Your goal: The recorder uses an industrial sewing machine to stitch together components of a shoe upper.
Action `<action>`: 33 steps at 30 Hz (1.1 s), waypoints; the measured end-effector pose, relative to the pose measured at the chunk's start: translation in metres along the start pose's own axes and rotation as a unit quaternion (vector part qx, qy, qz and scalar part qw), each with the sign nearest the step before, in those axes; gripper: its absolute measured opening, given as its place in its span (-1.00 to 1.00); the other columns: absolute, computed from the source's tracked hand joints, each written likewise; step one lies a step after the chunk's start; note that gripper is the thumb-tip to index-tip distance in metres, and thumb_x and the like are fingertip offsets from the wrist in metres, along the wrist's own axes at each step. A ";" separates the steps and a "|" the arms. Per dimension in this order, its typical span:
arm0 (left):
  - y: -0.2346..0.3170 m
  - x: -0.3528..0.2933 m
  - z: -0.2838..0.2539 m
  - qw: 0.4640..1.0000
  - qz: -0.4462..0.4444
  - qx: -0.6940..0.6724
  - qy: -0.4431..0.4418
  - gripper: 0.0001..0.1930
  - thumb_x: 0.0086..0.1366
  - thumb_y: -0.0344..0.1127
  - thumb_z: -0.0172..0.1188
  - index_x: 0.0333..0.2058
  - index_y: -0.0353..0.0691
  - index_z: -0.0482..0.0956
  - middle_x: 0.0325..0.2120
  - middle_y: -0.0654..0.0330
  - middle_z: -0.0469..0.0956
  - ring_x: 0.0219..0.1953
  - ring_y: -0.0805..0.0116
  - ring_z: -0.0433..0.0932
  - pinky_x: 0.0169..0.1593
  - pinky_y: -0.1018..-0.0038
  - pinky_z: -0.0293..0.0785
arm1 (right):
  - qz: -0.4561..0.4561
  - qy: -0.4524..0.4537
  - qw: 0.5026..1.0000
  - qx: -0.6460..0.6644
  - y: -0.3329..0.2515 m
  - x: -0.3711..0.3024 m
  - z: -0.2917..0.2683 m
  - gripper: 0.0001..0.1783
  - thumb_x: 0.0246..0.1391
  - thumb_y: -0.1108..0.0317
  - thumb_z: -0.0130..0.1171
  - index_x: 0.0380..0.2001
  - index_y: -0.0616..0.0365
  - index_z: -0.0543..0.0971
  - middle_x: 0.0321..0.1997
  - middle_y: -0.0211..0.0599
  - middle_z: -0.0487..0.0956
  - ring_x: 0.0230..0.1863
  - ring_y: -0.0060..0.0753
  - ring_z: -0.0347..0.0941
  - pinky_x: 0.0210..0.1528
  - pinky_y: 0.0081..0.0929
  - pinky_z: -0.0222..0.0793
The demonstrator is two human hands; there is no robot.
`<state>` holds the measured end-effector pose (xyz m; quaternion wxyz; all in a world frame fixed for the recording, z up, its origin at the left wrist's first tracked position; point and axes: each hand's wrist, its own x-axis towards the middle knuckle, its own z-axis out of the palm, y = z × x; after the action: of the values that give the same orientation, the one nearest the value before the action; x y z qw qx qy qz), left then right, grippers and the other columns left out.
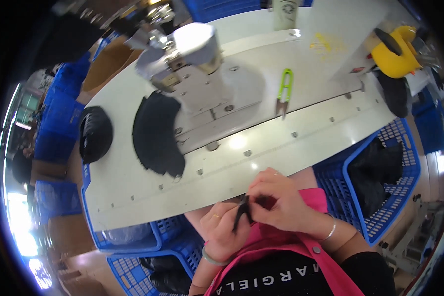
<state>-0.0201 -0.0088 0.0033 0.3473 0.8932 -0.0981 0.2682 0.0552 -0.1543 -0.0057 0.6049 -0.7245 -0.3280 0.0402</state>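
Close to my body, at the table's front edge, both hands are closed on a small dark piece of fabric [241,213]. My left hand [224,228] grips its left side with bent fingers. From the right, my right hand [276,201] pinches the piece between thumb and fingers. The fabric's exact shape is partly hidden by my fingers. On the white table [222,190] beyond them lies a curved stack of black cut fabric [156,133], left of the sewing machine [197,64]. Green-handled thread snips [284,91] lie to the machine's right, blades toward me.
A black rounded fabric piece [95,134] sits at the table's left edge. Blue baskets with dark pieces stand below right [380,217] and below left [148,259]. At the far right is a yellow object [397,53]; a pale cup [285,14] stands at the back.
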 end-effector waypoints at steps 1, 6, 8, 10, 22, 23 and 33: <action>0.001 -0.003 0.000 1.000 -0.018 0.007 0.004 -0.88 -0.08 -0.59 0.17 -0.47 -0.36 0.51 -0.54 0.09 0.50 -0.55 0.17 0.50 -0.48 0.39 0.42 | -0.014 0.004 1.000 -0.013 0.001 0.000 0.002 -0.86 -0.23 0.49 0.25 -0.51 0.18 0.50 -0.45 -0.33 0.47 -0.42 -0.37 0.37 -0.36 -0.50 0.30; 0.001 -0.012 0.003 0.994 -0.102 -0.039 0.011 -0.78 0.10 -0.45 0.07 -0.27 -0.36 0.56 -0.42 0.05 0.57 -0.41 0.11 0.51 -0.28 0.38 0.38 | 0.054 0.005 0.997 0.051 -0.006 -0.003 -0.004 -0.89 -0.11 0.51 0.22 -0.45 0.19 0.50 -0.40 -0.34 0.41 -0.47 -0.52 0.39 -0.46 -0.63 0.30; 0.002 -0.010 0.004 0.993 -0.104 -0.048 0.001 -0.79 0.12 -0.43 0.07 -0.27 -0.36 0.56 -0.41 0.05 0.57 -0.40 0.12 0.52 -0.28 0.38 0.38 | 0.050 -0.011 0.996 0.079 -0.011 -0.002 -0.005 -0.90 -0.02 0.50 0.22 -0.41 0.22 0.51 -0.37 -0.37 0.42 -0.49 -0.60 0.36 -0.49 -0.67 0.27; 0.002 -0.008 0.005 0.992 -0.114 -0.049 -0.010 -0.80 0.15 -0.40 0.07 -0.28 -0.35 0.55 -0.43 0.06 0.57 -0.43 0.14 0.52 -0.30 0.41 0.38 | 0.041 -0.019 0.996 0.071 -0.008 -0.004 -0.006 -0.89 -0.02 0.49 0.23 -0.40 0.22 0.51 -0.36 -0.37 0.43 -0.50 -0.60 0.36 -0.49 -0.67 0.28; -0.001 -0.005 0.008 0.998 -0.040 -0.033 0.030 -0.89 0.09 -0.51 0.08 -0.38 -0.39 0.51 -0.58 0.07 0.40 -0.58 0.14 0.38 -0.50 0.36 0.25 | 0.060 -0.021 0.993 0.099 -0.008 -0.007 -0.006 -0.94 -0.03 0.52 0.21 -0.42 0.24 0.58 -0.37 -0.39 0.47 -0.53 -0.66 0.39 -0.52 -0.71 0.28; -0.002 -0.005 0.010 0.998 -0.037 -0.035 0.030 -0.89 0.09 -0.51 0.08 -0.38 -0.39 0.51 -0.58 0.07 0.40 -0.58 0.14 0.38 -0.50 0.36 0.25 | 0.053 -0.015 0.993 0.100 -0.005 -0.008 -0.006 -0.94 -0.03 0.53 0.21 -0.42 0.24 0.57 -0.37 -0.40 0.46 -0.53 -0.67 0.38 -0.52 -0.71 0.27; 0.006 -0.007 0.006 0.991 -0.115 -0.070 -0.019 -0.83 0.15 -0.42 0.04 -0.34 -0.41 0.50 -0.53 0.02 0.50 -0.51 0.15 0.50 -0.40 0.41 0.36 | 0.058 0.005 0.989 0.137 0.001 -0.012 0.002 -0.94 0.00 0.53 0.18 -0.42 0.24 0.51 -0.41 -0.41 0.42 -0.49 -0.66 0.35 -0.51 -0.70 0.26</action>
<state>-0.0257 -0.0170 -0.0008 0.4353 0.8771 -0.0198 0.2023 0.0452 -0.1593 -0.0115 0.6968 -0.6526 -0.2739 0.1164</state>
